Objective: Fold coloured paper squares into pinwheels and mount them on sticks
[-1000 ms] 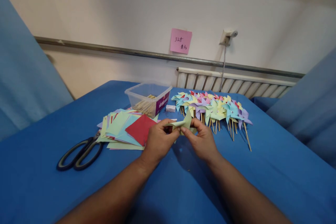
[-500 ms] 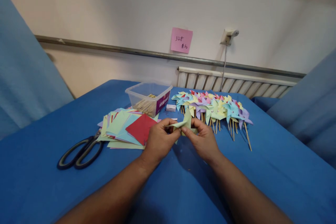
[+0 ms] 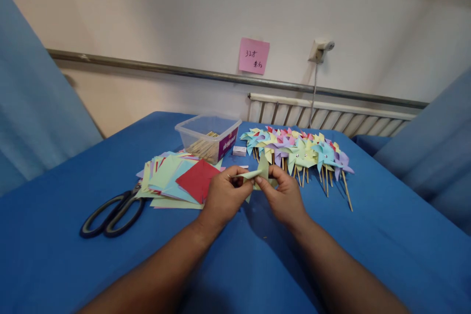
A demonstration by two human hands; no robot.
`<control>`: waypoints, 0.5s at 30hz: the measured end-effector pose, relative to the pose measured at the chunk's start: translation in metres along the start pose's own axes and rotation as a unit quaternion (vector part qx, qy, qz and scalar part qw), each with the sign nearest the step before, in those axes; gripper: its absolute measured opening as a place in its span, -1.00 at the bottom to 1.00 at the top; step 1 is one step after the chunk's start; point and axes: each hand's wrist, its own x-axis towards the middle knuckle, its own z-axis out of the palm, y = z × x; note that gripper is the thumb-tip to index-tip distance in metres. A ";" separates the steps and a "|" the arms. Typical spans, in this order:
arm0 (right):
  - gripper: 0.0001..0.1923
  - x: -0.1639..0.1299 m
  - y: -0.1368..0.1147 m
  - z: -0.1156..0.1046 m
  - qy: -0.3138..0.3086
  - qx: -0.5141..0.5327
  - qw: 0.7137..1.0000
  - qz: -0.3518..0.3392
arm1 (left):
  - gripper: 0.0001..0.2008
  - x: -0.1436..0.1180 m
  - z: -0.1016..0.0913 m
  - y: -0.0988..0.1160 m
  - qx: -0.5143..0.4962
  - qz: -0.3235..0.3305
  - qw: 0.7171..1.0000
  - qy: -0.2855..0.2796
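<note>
Both my hands meet over the middle of the blue table (image 3: pixel 368 235), pinching a pale green folded paper pinwheel (image 3: pixel 257 172) between them. My left hand (image 3: pixel 224 196) grips its left flap with thumb and fingers. My right hand (image 3: pixel 285 195) holds the centre and right side, with one folded corner sticking up. A pile of finished pinwheels on wooden sticks (image 3: pixel 298 152) lies just beyond my right hand. A stack of coloured paper squares (image 3: pixel 176 179), a red one on top, lies beside my left hand.
Black-handled scissors (image 3: pixel 112 213) lie left of the paper stack. A clear plastic box of wooden sticks (image 3: pixel 208 136) stands behind it, with a small white box (image 3: pixel 239 151) beside it. A radiator (image 3: pixel 324 117) and a pink note (image 3: pixel 253 56) are on the wall.
My fingers shift slightly on the green pinwheel; the folded paper stays between both hands in nearly the same place. Nothing else on the table moved.
</note>
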 end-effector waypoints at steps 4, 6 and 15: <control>-0.90 -0.002 0.001 0.001 0.018 -0.040 0.999 -0.023 | -0.85 0.001 0.000 -0.001 -0.024 -0.004 1.000 -0.002; -0.90 -0.002 0.002 0.002 0.026 -0.051 0.998 -0.024 | -0.83 0.002 0.000 -0.003 -0.039 -0.010 0.999 -0.008; -0.84 0.000 0.005 0.006 0.009 0.095 0.994 0.061 | -0.71 0.007 0.002 -0.008 -0.118 -0.056 0.991 -0.029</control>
